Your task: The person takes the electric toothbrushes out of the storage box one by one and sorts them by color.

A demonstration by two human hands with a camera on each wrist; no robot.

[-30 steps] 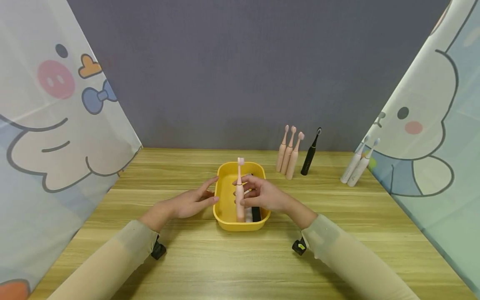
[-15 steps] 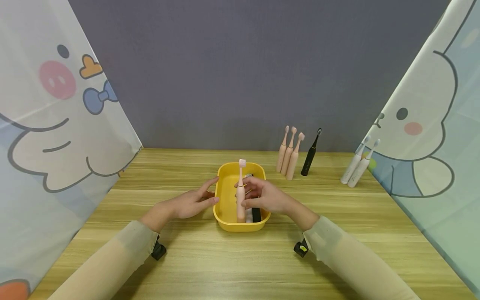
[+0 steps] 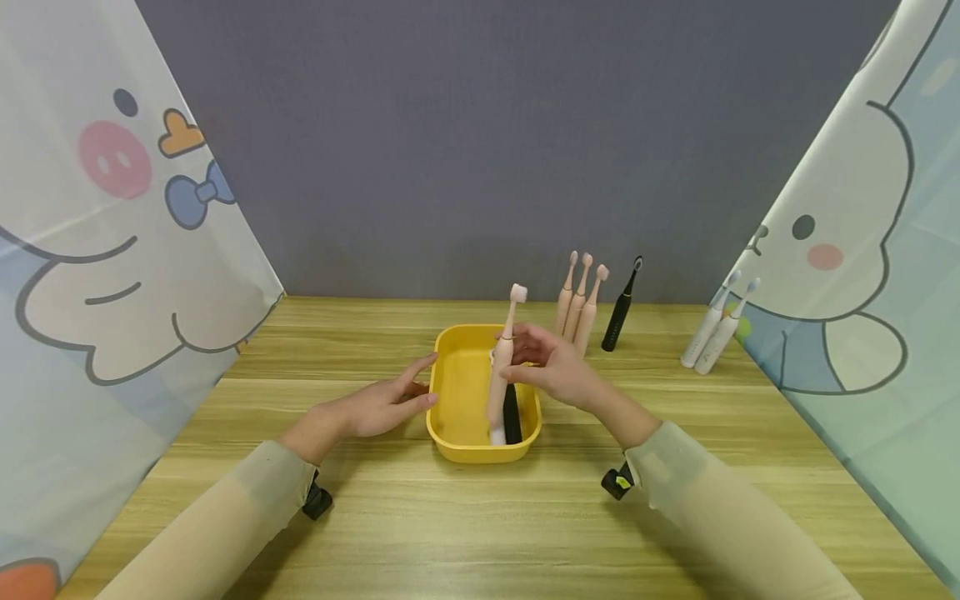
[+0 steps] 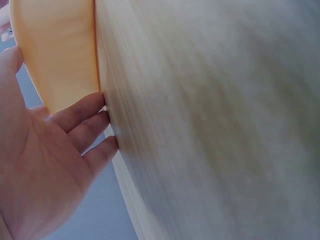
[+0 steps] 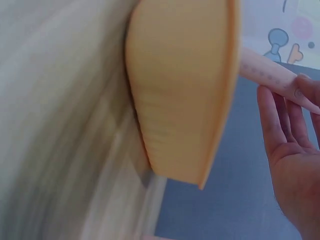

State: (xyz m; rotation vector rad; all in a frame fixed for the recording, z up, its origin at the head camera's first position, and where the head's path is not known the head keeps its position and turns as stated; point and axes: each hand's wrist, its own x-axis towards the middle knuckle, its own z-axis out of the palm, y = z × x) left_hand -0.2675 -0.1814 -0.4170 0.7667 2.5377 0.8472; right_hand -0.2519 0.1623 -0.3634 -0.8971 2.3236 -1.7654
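Note:
My right hand [image 3: 553, 364] pinches a pink electric toothbrush [image 3: 501, 379] between thumb and fingers, its brush head up and tilted a little right. The toothbrush's lower end overlaps the yellow basket [image 3: 457, 453] in the head view; in the right wrist view its handle [image 5: 267, 72] shows above the rim. A black toothbrush [image 3: 512, 415] lies inside along the right wall, and a white one [image 3: 497, 436] beside it is mostly hidden behind the pink one. My left hand [image 3: 382, 406] has its fingers spread at the basket's left side; the left wrist view shows fingertips [image 4: 95, 102] at the wall.
Behind and right of the basket stand several pink toothbrushes [image 3: 576, 312], partly covered by my right hand, and a black toothbrush [image 3: 618, 312]. Two white toothbrushes [image 3: 716, 333] stand farther right. A grey panel [image 3: 480, 150] rises at the table's back edge, with printed cloths on both sides.
My right hand has lifted the pink toothbrush up and to the right from the basket's middle, tilting it. The black toothbrush in the basket shows more. My left hand has stayed in place.

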